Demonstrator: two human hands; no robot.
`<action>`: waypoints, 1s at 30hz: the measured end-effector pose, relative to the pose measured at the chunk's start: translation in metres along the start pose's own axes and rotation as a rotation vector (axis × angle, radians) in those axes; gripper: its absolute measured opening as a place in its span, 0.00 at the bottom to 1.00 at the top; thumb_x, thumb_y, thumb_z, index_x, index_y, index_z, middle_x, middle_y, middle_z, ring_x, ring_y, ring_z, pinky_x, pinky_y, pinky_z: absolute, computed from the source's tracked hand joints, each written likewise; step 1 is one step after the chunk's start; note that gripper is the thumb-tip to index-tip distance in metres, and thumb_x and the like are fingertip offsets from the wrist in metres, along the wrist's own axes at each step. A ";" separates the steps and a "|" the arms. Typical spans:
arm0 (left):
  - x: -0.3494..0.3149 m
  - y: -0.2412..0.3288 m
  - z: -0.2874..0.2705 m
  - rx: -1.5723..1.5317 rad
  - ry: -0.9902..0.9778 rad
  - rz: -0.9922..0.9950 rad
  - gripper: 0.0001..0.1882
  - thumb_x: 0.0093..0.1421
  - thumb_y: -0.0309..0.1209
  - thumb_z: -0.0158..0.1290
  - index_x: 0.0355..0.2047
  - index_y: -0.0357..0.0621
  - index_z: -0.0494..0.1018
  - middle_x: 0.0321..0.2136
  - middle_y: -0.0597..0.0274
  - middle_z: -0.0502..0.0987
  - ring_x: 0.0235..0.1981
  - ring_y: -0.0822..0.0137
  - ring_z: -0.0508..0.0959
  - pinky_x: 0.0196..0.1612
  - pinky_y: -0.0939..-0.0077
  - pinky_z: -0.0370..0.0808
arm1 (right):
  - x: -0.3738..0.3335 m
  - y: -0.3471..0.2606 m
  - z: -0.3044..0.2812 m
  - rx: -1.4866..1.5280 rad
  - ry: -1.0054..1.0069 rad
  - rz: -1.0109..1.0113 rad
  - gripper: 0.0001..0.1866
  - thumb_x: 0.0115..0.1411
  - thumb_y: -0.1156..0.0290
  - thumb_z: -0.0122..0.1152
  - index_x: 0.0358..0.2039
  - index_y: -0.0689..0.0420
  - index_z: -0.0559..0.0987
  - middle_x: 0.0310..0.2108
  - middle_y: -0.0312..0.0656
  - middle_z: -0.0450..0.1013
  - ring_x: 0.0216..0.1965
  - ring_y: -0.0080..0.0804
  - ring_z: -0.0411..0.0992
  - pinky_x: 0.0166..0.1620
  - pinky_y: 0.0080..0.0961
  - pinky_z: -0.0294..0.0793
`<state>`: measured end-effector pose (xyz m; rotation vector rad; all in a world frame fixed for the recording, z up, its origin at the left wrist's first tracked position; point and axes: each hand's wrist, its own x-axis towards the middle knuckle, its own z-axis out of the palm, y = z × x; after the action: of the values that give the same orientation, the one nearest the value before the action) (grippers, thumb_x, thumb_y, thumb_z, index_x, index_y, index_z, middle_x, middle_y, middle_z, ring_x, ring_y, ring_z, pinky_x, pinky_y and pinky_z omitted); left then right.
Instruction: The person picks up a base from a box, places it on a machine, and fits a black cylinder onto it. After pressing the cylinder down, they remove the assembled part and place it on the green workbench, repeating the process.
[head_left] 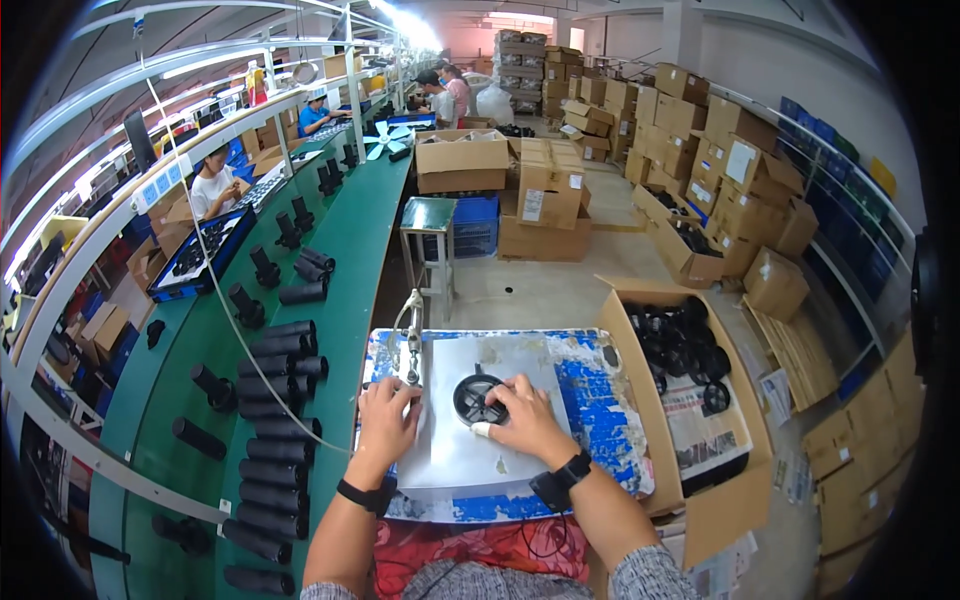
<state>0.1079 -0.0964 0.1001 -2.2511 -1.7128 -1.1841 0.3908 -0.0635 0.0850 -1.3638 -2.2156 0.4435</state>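
A black round part with a rim and spokes (478, 400), like a small wheel, lies flat on a pale grey sheet (465, 462) on the worktable. My right hand (525, 420) grips its right side, with fingers over the rim and the thumb, white at its tip, by the lower edge. Left of the part, my left hand (388, 420) has its fingers curled together below a metal hand tool (414, 330) with a hose. Whatever those fingers hold is too small to make out. Dark bands circle both wrists.
To the right stands an open carton (740, 490) holding several black round parts (680, 340) and newspaper. A green bench (350, 250) on the left carries rows of black tubes (275, 450). Ahead are a stool (430, 215) and stacked cartons (550, 190). Other people sit along the bench.
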 end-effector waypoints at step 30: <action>0.019 -0.079 -0.004 0.242 -0.251 -0.191 0.15 0.56 0.32 0.70 0.41 0.45 0.80 0.44 0.53 0.78 0.43 0.47 0.82 0.42 0.55 0.81 | 0.007 0.010 0.005 -0.075 0.062 0.054 0.51 0.47 0.40 0.79 0.66 0.57 0.73 0.53 0.49 0.70 0.56 0.51 0.73 0.60 0.45 0.68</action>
<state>0.0406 -0.0538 0.0853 -2.2032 -2.0737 -0.6938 0.3926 -0.0529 0.0776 -1.4587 -2.1691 0.3358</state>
